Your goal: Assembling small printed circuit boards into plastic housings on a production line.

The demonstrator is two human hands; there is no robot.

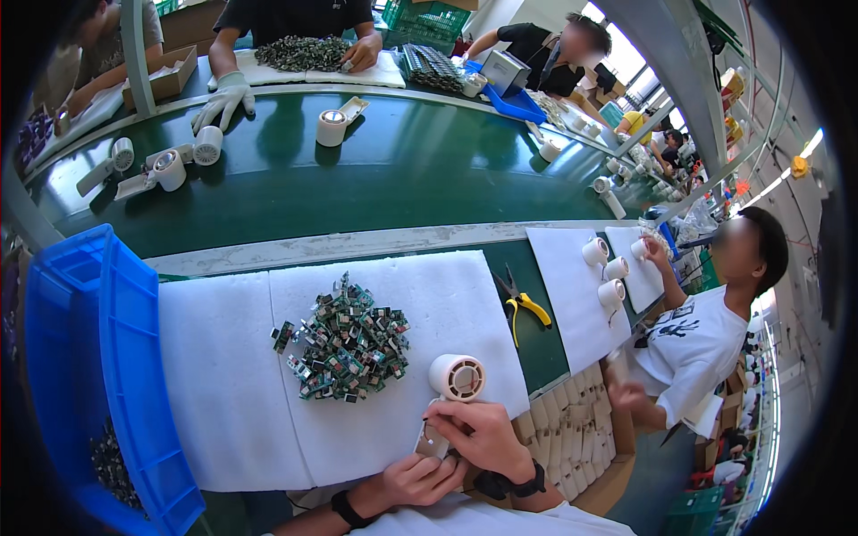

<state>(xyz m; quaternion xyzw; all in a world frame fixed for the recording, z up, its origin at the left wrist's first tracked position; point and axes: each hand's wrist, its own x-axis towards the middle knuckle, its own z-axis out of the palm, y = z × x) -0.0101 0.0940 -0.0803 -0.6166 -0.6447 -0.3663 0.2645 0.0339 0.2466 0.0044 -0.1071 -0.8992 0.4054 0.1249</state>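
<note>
A white handheld fan [444, 368] with a round grilled head lies on the white foam sheet [214, 357], its handle toward me. My left hand [418, 480] is closed around the lower part of the handle. Over the handle, my right hand [483, 438] has its thumb and fingers pinched together; what is between them is too small or hidden to name. The handle's inner side appears open, partly covered by my fingers. Left of the fan is a heap of small green circuit boards [349, 344]. Pliers with yellow grips [527, 308] rest to the right, apart from both hands.
A tall blue bin [134, 348] with circuit boards inside stands at left. At right is a cardboard box [621, 438] of white casings. Beyond runs a green conveyor [268, 214] carrying several fans. A co-worker [697, 348] sits at right; others work across the belt.
</note>
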